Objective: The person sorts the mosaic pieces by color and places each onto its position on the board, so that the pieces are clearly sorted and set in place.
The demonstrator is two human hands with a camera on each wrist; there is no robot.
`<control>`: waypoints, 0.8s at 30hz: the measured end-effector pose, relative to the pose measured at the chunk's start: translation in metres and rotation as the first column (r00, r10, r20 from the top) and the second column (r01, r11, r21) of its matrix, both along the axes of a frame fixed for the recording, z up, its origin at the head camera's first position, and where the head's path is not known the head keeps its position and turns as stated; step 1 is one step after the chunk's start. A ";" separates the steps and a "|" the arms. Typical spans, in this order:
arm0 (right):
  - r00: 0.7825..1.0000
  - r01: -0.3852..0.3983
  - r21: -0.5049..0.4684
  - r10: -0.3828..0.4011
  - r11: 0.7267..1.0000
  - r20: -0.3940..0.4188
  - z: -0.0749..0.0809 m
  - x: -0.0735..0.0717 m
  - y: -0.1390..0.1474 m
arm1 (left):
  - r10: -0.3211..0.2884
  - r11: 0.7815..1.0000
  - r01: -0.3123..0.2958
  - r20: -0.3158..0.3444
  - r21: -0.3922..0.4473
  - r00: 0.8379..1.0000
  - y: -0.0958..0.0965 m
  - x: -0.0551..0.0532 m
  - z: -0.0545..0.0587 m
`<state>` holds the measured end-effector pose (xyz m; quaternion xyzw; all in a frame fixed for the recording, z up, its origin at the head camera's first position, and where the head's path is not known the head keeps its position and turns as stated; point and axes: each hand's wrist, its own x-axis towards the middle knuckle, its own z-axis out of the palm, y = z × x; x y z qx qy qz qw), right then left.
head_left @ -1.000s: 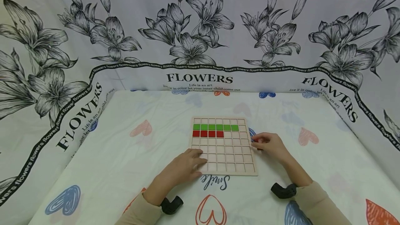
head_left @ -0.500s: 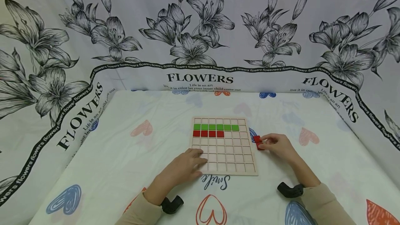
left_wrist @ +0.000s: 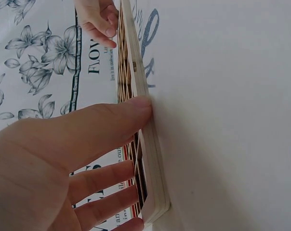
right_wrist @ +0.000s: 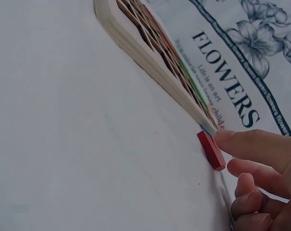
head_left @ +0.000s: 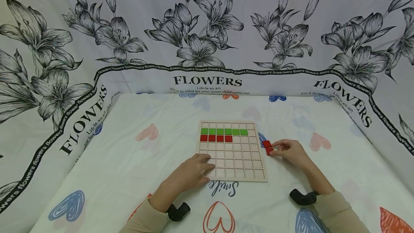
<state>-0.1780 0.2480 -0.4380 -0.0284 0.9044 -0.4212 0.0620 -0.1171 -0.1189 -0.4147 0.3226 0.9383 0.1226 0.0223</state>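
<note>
A square wooden grid board [head_left: 244, 164] lies on the table, with several green tiles [head_left: 224, 132] along its second row from the back and several red tiles [head_left: 216, 138] in the row below. My left hand [head_left: 187, 173] rests at the board's front left corner, thumb against the front edge, fingers straight over the grid. Off the right edge of the board, two red tiles [head_left: 268, 147] sit together on the cloth. Right beside them is my right hand [head_left: 292, 152]; in the right wrist view its thumb and index finger stand apart, next to one red tile [right_wrist: 211, 151].
A white cloth [head_left: 168, 118] with printed hearts covers the table. Flower-printed fabric [head_left: 129, 46] rises behind it and on both sides. Black curved devices [head_left: 303, 197] sit at the wrists, by the beige sleeves.
My right hand has drawn slightly right, away from the board, and let go of the two red tiles, which now show on the cloth. My left hand has stayed in place.
</note>
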 end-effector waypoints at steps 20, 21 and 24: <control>0.999 -0.017 -0.005 0.017 1.000 0.047 -0.003 0.001 0.005 | 0.007 1.000 -0.007 0.011 -0.008 1.000 0.001 -0.001 0.000; 0.999 -0.015 -0.005 0.016 1.000 0.047 -0.003 0.001 0.005 | 0.008 1.000 -0.007 0.013 -0.007 1.000 0.001 -0.001 0.000; 0.999 -0.016 -0.006 0.016 1.000 0.048 -0.003 0.001 0.005 | 0.008 1.000 -0.007 0.016 -0.005 1.000 0.001 -0.001 0.000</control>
